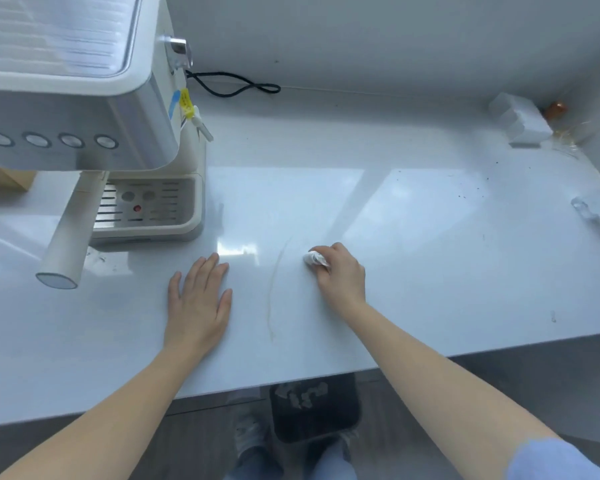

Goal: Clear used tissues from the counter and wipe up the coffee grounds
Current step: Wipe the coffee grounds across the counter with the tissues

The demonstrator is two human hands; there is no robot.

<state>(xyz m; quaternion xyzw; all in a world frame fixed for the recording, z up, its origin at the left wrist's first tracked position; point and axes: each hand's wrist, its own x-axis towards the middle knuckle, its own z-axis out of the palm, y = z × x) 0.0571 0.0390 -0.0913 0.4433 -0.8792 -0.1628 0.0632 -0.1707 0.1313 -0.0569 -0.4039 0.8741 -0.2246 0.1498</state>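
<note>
Gripping a balled-up tissue [314, 259], your right hand [340, 275] has its fingers curled round the wad & holds it down on the counter [430, 289], roughly mid-surface, a bit toward the front edge. Your left hand [200, 299] lies flat, palm down, fingers straight & slightly spread, holding nothing. It's just left of the right one w/ a gap btwn them. In that gap runs a thin brownish streak [274, 289], curving from nr the tissue toward the front edge. Now the coffee grounds [478, 190]: dark specks scattered toward the back right corner, well apart from the tissue. An espresso machine [84, 98] fills the back left corner; its portafilter handle [68, 237] juts toward the front edge, drip tray [149, 206] beside it. A black cable [236, 86] loops along the back edge. A white box [520, 121] sits in the back right corner, & a clear item [584, 206] lies nr the right edge; can't tell what it is. Below the front edge stands a dark bin [326, 424] on the floor w/ white crumpled bits [303, 393] inside, your shoes [253, 441] beside it. There's a blue sleeve [551, 459] on your right arm.
</note>
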